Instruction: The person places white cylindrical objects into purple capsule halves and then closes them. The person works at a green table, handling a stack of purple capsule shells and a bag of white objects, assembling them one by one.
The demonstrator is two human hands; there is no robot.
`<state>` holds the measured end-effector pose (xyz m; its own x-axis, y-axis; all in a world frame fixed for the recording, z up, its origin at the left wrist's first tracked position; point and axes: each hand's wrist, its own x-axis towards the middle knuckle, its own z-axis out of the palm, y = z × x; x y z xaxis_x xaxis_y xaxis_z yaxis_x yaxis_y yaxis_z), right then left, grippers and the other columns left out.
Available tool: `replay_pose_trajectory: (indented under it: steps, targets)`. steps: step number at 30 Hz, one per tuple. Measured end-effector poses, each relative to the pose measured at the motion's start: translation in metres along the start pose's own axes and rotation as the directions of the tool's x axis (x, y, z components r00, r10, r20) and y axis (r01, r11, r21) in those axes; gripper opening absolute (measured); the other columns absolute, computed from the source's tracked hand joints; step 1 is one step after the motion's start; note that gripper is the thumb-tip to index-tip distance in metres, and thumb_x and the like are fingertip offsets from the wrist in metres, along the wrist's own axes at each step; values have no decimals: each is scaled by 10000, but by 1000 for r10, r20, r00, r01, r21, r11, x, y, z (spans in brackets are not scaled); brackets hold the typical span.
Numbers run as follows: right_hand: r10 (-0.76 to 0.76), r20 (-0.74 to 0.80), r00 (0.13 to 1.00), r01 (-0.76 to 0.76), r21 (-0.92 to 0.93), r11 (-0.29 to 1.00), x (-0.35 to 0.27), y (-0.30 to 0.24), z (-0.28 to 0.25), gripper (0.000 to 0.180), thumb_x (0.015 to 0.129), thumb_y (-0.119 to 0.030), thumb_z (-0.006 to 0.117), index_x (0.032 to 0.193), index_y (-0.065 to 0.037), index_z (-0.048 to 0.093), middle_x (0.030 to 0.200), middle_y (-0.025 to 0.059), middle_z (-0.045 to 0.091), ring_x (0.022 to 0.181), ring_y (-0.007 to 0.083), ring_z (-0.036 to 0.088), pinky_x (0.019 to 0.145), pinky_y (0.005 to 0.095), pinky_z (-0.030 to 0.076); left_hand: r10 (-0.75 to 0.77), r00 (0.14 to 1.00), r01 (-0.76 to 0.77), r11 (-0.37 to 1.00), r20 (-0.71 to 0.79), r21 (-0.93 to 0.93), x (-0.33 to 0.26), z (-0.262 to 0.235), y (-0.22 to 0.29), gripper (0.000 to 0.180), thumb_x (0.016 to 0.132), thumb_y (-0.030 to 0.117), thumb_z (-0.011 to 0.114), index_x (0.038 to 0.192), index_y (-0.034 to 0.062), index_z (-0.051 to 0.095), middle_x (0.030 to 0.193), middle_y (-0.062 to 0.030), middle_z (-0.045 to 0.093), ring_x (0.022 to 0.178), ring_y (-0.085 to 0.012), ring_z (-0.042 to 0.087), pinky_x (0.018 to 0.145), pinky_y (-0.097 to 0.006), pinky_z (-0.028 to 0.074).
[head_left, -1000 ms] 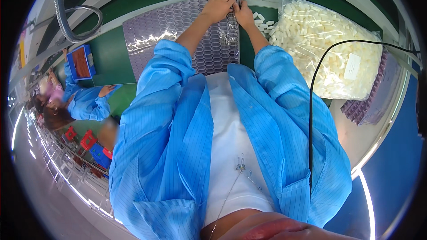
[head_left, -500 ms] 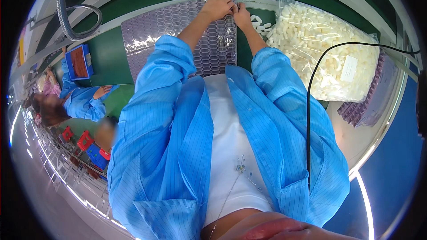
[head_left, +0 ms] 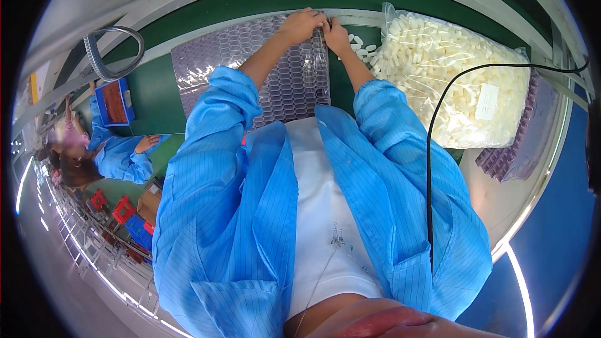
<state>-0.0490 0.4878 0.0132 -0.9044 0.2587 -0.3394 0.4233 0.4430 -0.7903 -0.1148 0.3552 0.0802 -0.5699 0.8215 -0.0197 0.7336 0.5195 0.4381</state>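
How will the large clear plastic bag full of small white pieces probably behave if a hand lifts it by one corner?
The large clear plastic bag full of small white pieces would probably sag, since its thin film already wrinkles and bulges. The loose pieces would likely slide toward the low end. It seems rather light for its size, though this cannot be confirmed.
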Motion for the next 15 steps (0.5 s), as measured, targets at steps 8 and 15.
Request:
replay_pose_trajectory:
  steps: [8, 15]
  targets:
    - [-61, -124, 990, 64, 22, 998, -8, 7, 17, 464, 893, -380, 502, 1145, 9, 475, 1130, 272, 560, 992, 436, 568, 818, 480, 463, -473, 838, 455, 881, 272, 131, 10, -1, 34, 216, 745, 159, 569, 917, 90, 679, 1049, -159, 625, 997, -329, 600, 852, -417, 491]
    - [44, -291, 956, -80, -113, 990, -26, -19, 36, 454, 900, -471, 462, 1112, -70, 471, 1055, 183, 549, 839, 405, 612, 678, 496, 496, -485, 769, 477, 869, 417, 133, 3, -8, 27, 217, 709, 163, 538, 849, 79, 681, 1012, -146, 643, 943, -340, 607, 809, -434, 492]
